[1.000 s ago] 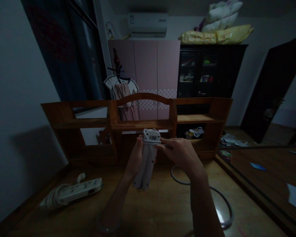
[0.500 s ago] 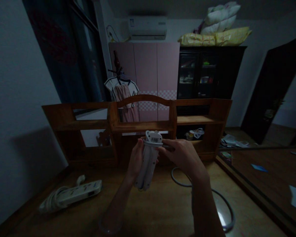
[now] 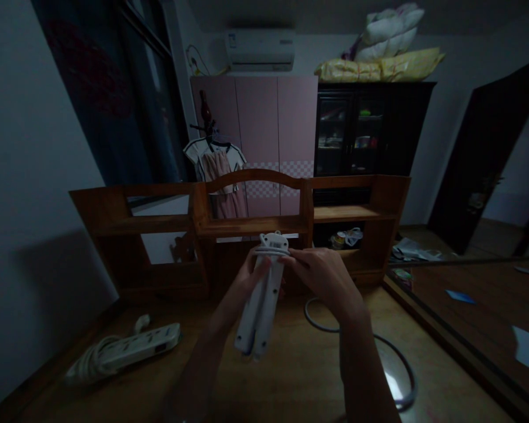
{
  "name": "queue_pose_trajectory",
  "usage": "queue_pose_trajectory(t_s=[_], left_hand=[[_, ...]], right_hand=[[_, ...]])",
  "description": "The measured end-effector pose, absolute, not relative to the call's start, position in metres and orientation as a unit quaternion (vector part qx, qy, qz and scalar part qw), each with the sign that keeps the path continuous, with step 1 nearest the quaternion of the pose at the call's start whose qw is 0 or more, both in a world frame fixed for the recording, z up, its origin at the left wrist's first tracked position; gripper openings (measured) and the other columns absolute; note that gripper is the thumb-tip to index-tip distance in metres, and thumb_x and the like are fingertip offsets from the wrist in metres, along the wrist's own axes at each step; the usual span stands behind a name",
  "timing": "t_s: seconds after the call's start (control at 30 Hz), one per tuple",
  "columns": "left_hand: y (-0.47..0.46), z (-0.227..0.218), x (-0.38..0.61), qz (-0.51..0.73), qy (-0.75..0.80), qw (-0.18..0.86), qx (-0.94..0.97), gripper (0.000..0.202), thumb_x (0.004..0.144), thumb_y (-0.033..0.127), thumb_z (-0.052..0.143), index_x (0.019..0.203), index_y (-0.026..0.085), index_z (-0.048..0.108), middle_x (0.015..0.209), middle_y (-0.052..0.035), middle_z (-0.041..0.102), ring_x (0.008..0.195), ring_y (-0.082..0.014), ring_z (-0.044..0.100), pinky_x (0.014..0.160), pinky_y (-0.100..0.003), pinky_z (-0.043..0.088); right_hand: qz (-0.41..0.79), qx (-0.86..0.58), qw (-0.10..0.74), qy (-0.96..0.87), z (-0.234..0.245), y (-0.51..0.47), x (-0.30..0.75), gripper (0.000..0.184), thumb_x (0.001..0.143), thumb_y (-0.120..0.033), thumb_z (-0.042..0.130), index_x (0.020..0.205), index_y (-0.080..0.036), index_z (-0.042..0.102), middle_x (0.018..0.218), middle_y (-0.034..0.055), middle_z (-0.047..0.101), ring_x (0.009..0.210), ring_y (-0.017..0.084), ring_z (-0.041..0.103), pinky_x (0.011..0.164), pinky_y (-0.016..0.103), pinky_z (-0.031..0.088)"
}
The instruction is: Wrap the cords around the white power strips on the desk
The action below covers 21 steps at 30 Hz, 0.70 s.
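Observation:
A white power strip (image 3: pixel 264 305) is held up in front of me, its back with screw holes facing me and its far end tilted up. My left hand (image 3: pixel 249 276) grips it from the left, thumb laid across its back just below the wound cord. Several turns of grey cord (image 3: pixel 271 251) wrap around its upper end. My right hand (image 3: pixel 321 273) pinches the cord at the strip's right edge. From there the loose cord (image 3: pixel 394 346) lies in a wide loop on the wooden desk top (image 3: pixel 304 376). The fingers behind the strip are mostly hidden.
At the left lies another power strip (image 3: pixel 136 346) with its cord wound around one end. A wooden shelf unit (image 3: pixel 255 226) stands along the back of the desk. A raised wooden edge (image 3: pixel 441 346) runs down the right side, with a blue card (image 3: pixel 459 296) beyond it.
The left thumb has moved from the strip's side onto its back, beneath the cord turns. The strip's lower end has swung slightly down and left. My right hand still pinches the cord.

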State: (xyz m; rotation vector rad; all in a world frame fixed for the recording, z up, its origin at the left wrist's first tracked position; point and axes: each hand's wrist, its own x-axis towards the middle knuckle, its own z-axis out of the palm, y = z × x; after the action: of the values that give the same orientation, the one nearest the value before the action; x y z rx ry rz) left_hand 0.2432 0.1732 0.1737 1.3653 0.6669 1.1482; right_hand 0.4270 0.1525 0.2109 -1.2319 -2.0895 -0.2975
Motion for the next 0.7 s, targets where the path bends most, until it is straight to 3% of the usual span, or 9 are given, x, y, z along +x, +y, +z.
queue_pose_trajectory(t_s=[0.07,0.17,0.3,0.53,0.7], left_hand=[[0.170,0.178,0.243,0.459,0.290,0.595,0.593,0.055,0.072,0.044,0.072,0.116,0.016,0.055,0.088,-0.0100,0.070,0.067,-0.0218,0.068,0.061,-0.032,0.055],[0.164,0.179,0.247,0.443,0.292,0.624,0.574,0.046,0.070,0.036,0.076,0.106,0.012,0.062,0.093,-0.0128,0.069,0.077,-0.0225,0.068,0.071,-0.031,0.055],[0.157,0.179,0.254,0.445,0.275,0.649,0.553,0.050,0.073,0.036,0.073,0.116,0.017,0.056,0.104,-0.0128,0.067,0.087,-0.0257,0.068,0.076,-0.038,0.055],[0.149,0.182,0.258,0.494,0.341,0.525,0.603,0.066,0.072,0.040,0.073,0.128,0.022,0.042,0.095,-0.0106,0.068,0.068,-0.0239,0.068,0.059,-0.035,0.055],[0.147,0.179,0.264,0.552,0.361,0.422,0.622,0.082,0.062,0.031,0.080,0.133,0.026,0.039,0.112,-0.0119,0.064,0.090,-0.0276,0.066,0.074,-0.038,0.054]], right_hand=[[-0.108,-0.471,0.359,-0.799,0.211,0.152,0.431,0.035,0.096,-0.046,0.044,0.099,-0.025,0.072,0.088,0.0052,0.073,0.082,0.018,0.068,0.068,0.024,0.042],[-0.108,-0.471,0.384,-0.787,0.211,0.151,0.437,0.031,0.095,-0.043,0.047,0.102,-0.025,0.071,0.092,0.0046,0.073,0.083,0.018,0.068,0.070,0.024,0.044],[-0.120,-0.467,0.404,-0.777,0.210,0.152,0.441,0.026,0.095,-0.038,0.050,0.105,-0.026,0.070,0.099,0.0033,0.072,0.083,0.018,0.068,0.074,0.024,0.046],[-0.111,-0.452,0.426,-0.776,0.210,0.153,0.439,0.025,0.095,-0.036,0.050,0.107,-0.027,0.070,0.102,0.0028,0.072,0.083,0.018,0.068,0.076,0.025,0.047],[-0.102,-0.444,0.440,-0.774,0.211,0.152,0.439,0.025,0.094,-0.037,0.051,0.110,-0.027,0.069,0.104,0.0031,0.071,0.083,0.018,0.068,0.075,0.024,0.048]])
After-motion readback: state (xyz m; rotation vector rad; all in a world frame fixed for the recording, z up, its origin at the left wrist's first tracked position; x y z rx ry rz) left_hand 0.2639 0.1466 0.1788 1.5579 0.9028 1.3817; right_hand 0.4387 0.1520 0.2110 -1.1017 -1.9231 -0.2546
